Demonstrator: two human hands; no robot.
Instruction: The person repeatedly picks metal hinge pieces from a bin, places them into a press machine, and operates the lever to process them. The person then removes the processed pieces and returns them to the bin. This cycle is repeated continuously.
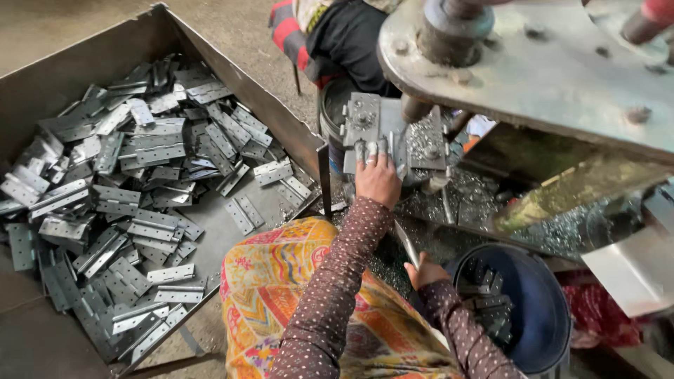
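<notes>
Left hand [377,177]: I hold it flat, fingers stretched out, pressing on the hinge [371,133] that lies on the bed of the press [533,63]. It is open, not closed around anything.
Right hand [423,271]: I keep it low, beside the blue bucket [540,323], closed around a thin metal rod [406,243] that points up toward the press.
Where the hinge is: on the small steel plate just under the round punch, touching my left fingertips [371,151].
How it handles, I judge: a flat steel piece, stiff, light for one hand, not fragile. The surface looks bare and smooth, so it can slip when pushed. The cut edges are probably sharp.
Where to hold: I think best on the flat leaves with the finger pads, near the outer edge and away from the punch.
Tray [232,77]: a big metal tray at my left, full of the same grey hinges [133,189] in a loose heap.
Bucket: more hinges lie inside, dark in shadow.
Worktop [491,210]: covered with shiny metal chips around the press.
Other person: a dark sleeve and striped cloth [288,31] behind the press, apart from my hands.
</notes>
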